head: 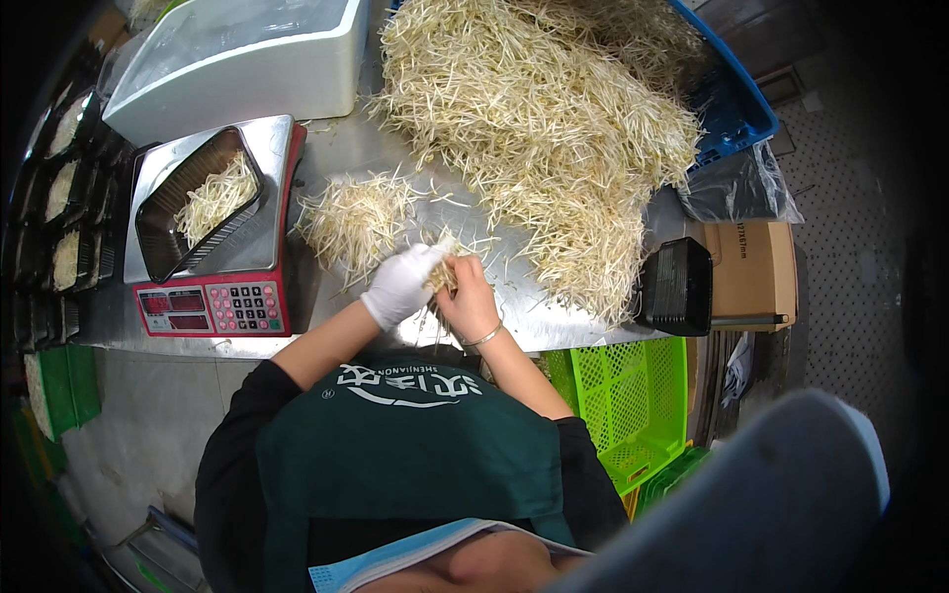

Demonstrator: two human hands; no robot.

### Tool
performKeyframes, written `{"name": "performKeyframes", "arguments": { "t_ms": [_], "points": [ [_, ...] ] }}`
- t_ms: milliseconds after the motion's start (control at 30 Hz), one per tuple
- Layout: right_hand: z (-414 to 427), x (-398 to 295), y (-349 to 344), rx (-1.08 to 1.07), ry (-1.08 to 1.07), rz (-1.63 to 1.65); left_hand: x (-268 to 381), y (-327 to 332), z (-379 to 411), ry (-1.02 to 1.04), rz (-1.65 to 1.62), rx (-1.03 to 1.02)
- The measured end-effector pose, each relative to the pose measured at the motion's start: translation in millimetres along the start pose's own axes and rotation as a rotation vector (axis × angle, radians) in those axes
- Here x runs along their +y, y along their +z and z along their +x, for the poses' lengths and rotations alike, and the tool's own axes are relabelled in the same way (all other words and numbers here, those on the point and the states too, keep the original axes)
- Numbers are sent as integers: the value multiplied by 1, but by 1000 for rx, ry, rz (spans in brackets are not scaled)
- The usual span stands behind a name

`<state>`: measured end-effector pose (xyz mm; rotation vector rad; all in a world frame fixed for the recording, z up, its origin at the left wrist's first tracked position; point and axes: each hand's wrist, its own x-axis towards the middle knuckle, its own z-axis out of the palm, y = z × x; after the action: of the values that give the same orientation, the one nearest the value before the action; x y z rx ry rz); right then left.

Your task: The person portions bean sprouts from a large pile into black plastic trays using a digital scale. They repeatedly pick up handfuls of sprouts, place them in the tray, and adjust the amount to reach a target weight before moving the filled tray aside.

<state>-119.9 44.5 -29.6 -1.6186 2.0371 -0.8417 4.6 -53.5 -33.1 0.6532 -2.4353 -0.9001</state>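
My left hand (404, 284), in a white glove, and my bare right hand (468, 298), with a bracelet at the wrist, meet over the steel table's front part. Both are closed on a small bunch of bean sprouts (442, 274) between them, its ends hanging down. A small pile of sprouts (356, 222) lies just beyond my left hand. The large heap of bean sprouts (534, 133) spreads out at the back and right. At the left, a black plastic tray (164, 215) partly filled with sprouts rests tilted on the red digital scale (282, 222).
A white foam box (245, 81) stands behind the scale. Filled black trays are stacked at far left. Stacked black trays (676, 285) sit at the table's right end, near a cardboard box (749, 274). A blue crate (741, 111) holds sprouts; a green crate (630, 400) stands below the table edge.
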Motion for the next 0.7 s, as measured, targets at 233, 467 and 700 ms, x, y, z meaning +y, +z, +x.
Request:
{"name": "performKeyframes", "arguments": {
  "t_ms": [233, 467, 700],
  "points": [
    [89, -26, -52, -54, -120, 229, -22, -100, 5, -201, 141, 122],
    [110, 59, -3, 117, -104, -281, -34, -89, -14, -276, 195, 340],
    [3, 52, 39, 136, -393, 290, -72, -68, 2, -387, 433, 526]
  ]
}}
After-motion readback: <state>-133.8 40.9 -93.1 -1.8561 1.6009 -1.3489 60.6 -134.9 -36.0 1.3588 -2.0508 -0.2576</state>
